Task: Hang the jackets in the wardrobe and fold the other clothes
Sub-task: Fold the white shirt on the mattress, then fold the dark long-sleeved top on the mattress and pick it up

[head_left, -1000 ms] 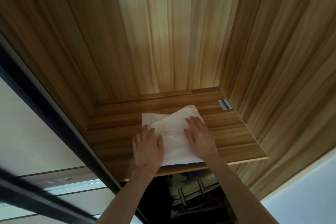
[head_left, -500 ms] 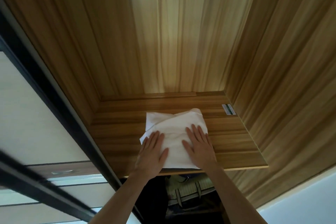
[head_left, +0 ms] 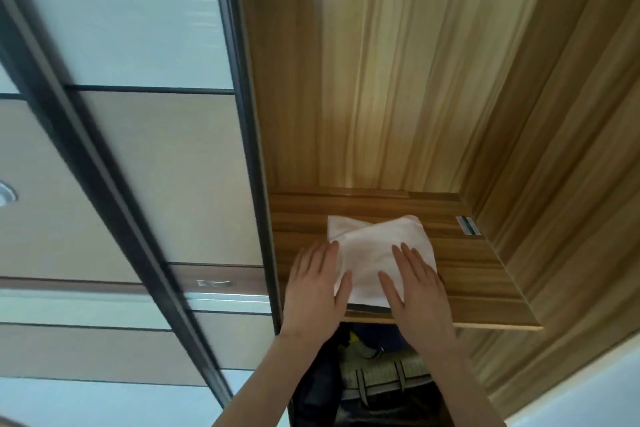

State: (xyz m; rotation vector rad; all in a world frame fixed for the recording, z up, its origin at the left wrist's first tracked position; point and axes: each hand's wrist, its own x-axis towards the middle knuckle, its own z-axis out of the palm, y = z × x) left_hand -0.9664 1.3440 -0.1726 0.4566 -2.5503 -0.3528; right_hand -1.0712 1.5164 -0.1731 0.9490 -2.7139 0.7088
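Note:
A folded white garment (head_left: pixel 374 253) lies flat on the wooden wardrobe shelf (head_left: pixel 485 281). My left hand (head_left: pixel 317 291) rests at the garment's left edge, fingers straight, the thumb lying over the cloth. On the garment's right front part my right hand (head_left: pixel 417 291) presses flat with its fingers spread. Below the shelf hang dark jackets (head_left: pixel 318 381) and a pale striped garment (head_left: pixel 384 378), partly hidden by my arms.
The wardrobe's wooden back and right side panels (head_left: pixel 554 114) enclose the shelf. A dark-framed sliding door (head_left: pixel 156 184) with pale panels stands to the left. A small label (head_left: pixel 467 225) sits at the shelf's back right. A pale wall (head_left: pixel 606 392) shows at the lower right.
The view has swung left, bringing the sliding door into sight. Both hands slid slightly toward the shelf's front edge and stay flat on the white garment.

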